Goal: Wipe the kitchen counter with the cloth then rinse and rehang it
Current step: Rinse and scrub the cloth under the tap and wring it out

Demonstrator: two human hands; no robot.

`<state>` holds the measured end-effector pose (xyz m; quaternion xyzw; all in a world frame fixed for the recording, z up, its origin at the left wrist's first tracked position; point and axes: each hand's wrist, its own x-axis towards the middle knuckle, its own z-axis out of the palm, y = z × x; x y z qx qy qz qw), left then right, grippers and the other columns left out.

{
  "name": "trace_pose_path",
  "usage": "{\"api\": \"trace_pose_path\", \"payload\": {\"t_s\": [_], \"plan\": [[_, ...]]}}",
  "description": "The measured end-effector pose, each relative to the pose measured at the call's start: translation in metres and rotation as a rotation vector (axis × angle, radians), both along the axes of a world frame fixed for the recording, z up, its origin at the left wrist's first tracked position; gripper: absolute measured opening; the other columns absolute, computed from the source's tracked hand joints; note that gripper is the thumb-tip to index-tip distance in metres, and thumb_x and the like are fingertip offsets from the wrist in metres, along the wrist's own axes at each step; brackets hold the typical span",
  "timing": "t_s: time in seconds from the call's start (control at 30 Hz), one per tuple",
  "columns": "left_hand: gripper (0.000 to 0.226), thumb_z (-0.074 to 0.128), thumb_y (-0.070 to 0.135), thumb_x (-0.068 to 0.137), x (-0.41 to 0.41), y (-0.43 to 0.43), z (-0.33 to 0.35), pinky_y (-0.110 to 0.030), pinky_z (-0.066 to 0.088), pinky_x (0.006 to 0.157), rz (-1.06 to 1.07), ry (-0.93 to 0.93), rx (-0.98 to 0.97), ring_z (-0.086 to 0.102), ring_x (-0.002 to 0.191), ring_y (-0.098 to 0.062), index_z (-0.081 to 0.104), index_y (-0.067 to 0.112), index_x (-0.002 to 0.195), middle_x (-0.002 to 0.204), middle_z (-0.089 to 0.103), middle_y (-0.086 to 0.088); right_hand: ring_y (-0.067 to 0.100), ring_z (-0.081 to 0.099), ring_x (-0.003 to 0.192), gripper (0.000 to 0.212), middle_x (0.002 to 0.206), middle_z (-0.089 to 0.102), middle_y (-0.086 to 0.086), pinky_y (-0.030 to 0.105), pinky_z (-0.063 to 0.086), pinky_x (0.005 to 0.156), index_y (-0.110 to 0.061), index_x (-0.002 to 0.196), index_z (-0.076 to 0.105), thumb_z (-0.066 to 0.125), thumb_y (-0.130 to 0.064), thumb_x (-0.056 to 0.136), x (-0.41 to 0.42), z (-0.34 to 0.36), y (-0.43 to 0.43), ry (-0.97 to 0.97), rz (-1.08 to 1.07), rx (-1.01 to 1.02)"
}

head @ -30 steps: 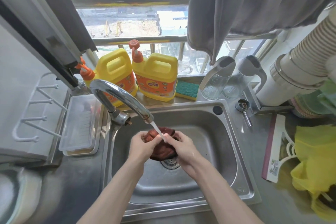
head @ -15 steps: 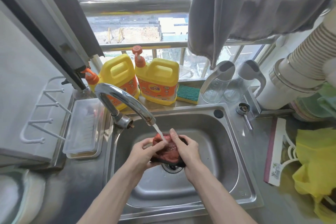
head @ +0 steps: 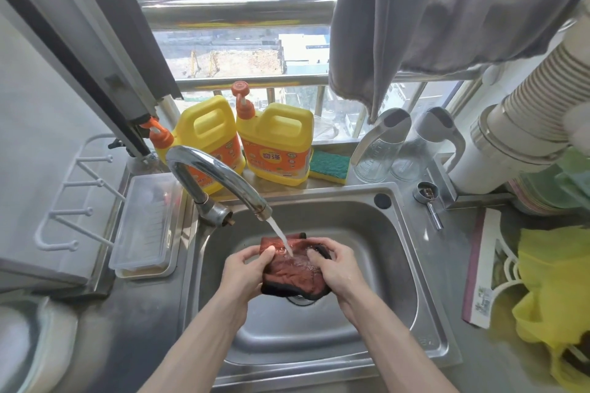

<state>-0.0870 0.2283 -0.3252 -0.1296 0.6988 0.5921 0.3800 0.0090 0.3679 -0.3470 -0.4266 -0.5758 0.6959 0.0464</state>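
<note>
A wet reddish-brown cloth (head: 295,271) with a dark edge is spread between both hands over the drain of the steel sink (head: 405,313). My left hand (head: 244,271) grips its left side, thumb on top. My right hand (head: 338,268) grips its right side, fingers curled over the edge. Water runs from the chrome faucet (head: 220,175) onto the middle of the cloth.
Two yellow detergent jugs (head: 274,143) and a green sponge (head: 329,166) stand behind the sink. A clear plastic box (head: 147,226) and a white hook rack (head: 73,201) sit to the left. A grey towel (head: 447,9) hangs above right. A yellow bag (head: 555,290) lies at the right.
The bunched cloth has been opened out flatter between my hands under the running water. The view has tilted up slightly.
</note>
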Motion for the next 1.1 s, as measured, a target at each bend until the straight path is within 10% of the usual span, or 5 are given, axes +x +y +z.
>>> {"api": "trace_pose_path", "payload": {"t_s": [0.27, 0.43, 0.77, 0.9, 1.1], "plan": [[0.03, 0.073, 0.015, 0.089, 0.006, 0.01, -0.01, -0.054, 0.056, 0.095, 0.097, -0.206, 0.163, 0.073, 0.095, -0.035, 0.072, 0.003, 0.117, 0.104, 0.078, -0.018, 0.012, 0.07, 0.089, 0.012, 0.087, 0.076, -0.011, 0.026, 0.046, 0.076, -0.024, 0.091, 0.07, 0.065, -0.018, 0.1, 0.002, 0.002, 0.0, -0.124, 0.02, 0.513], [0.042, 0.074, 0.036, 0.087, 0.015, 0.009, -0.01, -0.042, 0.059, 0.08, 0.067, -0.49, 0.259, 0.072, 0.103, -0.034, 0.072, 0.009, 0.118, 0.116, 0.075, -0.016, 0.021, 0.076, 0.094, 0.012, 0.1, 0.081, 0.009, 0.038, 0.06, 0.088, -0.011, 0.103, 0.076, 0.063, -0.011, 0.103, -0.007, 0.011, -0.012, 0.104, -0.124, 0.026], [0.06, 0.07, 0.051, 0.085, 0.022, 0.0, -0.028, -0.053, 0.05, 0.101, 0.07, -0.552, 0.253, 0.067, 0.103, -0.035, 0.067, 0.004, 0.122, 0.109, 0.072, -0.022, 0.03, 0.075, 0.086, 0.022, 0.107, 0.077, 0.024, 0.037, 0.063, 0.076, 0.001, 0.112, 0.072, 0.073, -0.003, 0.091, -0.007, 0.035, -0.002, 0.199, -0.26, -0.5], [0.046, 0.073, 0.015, 0.077, 0.017, -0.005, -0.029, -0.05, 0.054, 0.098, 0.111, -0.517, 0.309, 0.067, 0.095, -0.032, 0.07, -0.002, 0.119, 0.106, 0.07, -0.019, 0.018, 0.076, 0.091, 0.024, 0.089, 0.082, -0.003, 0.037, 0.061, 0.088, -0.024, 0.09, 0.079, 0.071, -0.001, 0.092, -0.002, 0.027, 0.01, -0.001, -0.104, 0.166], [0.051, 0.037, 0.045, 0.103, 0.015, 0.01, -0.014, -0.044, 0.055, 0.077, 0.118, -0.549, 0.402, 0.072, 0.084, -0.033, 0.069, 0.006, 0.112, 0.094, 0.075, -0.017, 0.01, 0.064, 0.096, 0.017, 0.093, 0.074, -0.012, 0.027, 0.051, 0.085, -0.031, 0.095, 0.079, 0.063, -0.035, 0.09, -0.003, 0.017, -0.037, 0.034, 0.378, 0.758]]}}
